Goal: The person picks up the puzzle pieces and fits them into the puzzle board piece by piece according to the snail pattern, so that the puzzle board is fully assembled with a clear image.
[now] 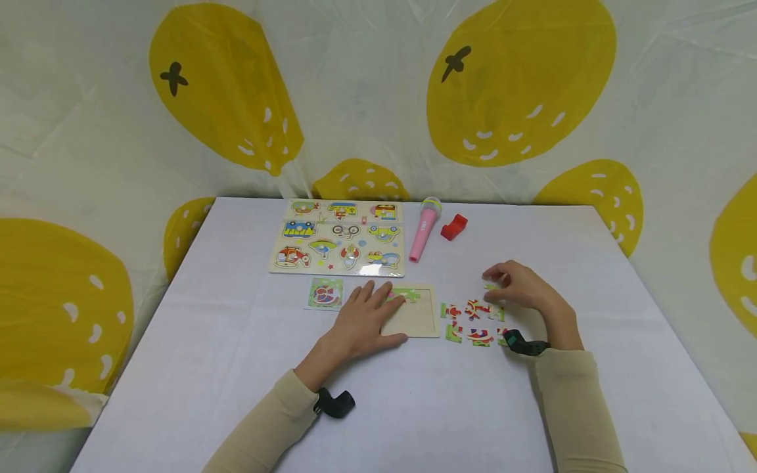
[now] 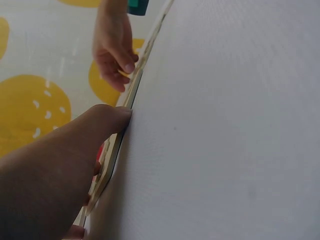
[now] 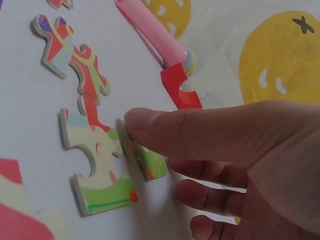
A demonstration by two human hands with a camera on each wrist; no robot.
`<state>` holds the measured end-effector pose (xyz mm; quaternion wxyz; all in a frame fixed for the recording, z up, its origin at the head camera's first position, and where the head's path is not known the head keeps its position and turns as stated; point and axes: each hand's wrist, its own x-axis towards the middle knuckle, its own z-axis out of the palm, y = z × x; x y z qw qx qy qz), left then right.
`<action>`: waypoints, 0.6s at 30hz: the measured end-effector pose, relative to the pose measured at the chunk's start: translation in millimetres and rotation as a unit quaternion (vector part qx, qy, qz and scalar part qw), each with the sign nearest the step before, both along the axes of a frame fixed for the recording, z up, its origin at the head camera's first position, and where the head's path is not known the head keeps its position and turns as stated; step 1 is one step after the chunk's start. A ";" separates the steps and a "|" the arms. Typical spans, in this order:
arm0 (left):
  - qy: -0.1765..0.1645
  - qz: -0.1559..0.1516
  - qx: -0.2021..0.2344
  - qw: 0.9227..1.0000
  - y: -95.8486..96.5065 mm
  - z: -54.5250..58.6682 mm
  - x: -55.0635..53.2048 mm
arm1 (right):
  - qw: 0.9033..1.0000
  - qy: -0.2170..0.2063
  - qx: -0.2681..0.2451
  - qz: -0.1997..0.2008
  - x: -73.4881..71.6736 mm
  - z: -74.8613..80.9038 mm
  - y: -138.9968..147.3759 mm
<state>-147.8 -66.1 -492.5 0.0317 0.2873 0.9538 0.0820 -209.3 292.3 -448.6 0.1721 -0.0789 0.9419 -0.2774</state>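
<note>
My left hand (image 1: 368,322) lies with fingers spread across the left side of a shallow wooden puzzle tray (image 1: 414,336). Its thumb rests along the tray's near edge, which also shows in the left wrist view. Green puzzle pieces (image 1: 412,295) sit along the tray's far side, partly under the fingertips. My right hand (image 1: 523,286) has thumb and fingers about a green puzzle piece (image 3: 151,164), pinching at its edges low over the tabletop; the thumb hides part of it. Beside it lies a cream-and-green puzzle piece (image 3: 102,162). Several loose pieces, including a red-and-purple one (image 1: 480,337), lie right of the tray.
A small square picture card (image 1: 325,293) lies left of the tray. Behind are a wooden vehicle peg board (image 1: 337,238), a pink toy microphone (image 1: 422,233) and a red curved block (image 1: 454,227). A white cloth (image 1: 236,341) covers the table.
</note>
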 end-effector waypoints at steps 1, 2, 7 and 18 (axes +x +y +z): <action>0.000 0.000 -0.001 1.000 0.0 0.6 -0.1 | 1.000 -0.002 0.000 0.002 -0.2 0.3 0.6; 0.000 0.000 -0.001 1.000 0.0 1.2 -0.1 | 1.000 -0.003 0.000 0.003 -0.6 0.6 0.9; 0.001 0.000 0.003 1.000 0.1 2.1 0.0 | 1.000 -0.003 -0.003 0.007 -1.3 0.4 0.8; 0.000 0.002 0.007 1.000 0.5 2.7 0.6 | 1.000 -0.017 -0.005 -0.015 -3.1 -1.3 -1.1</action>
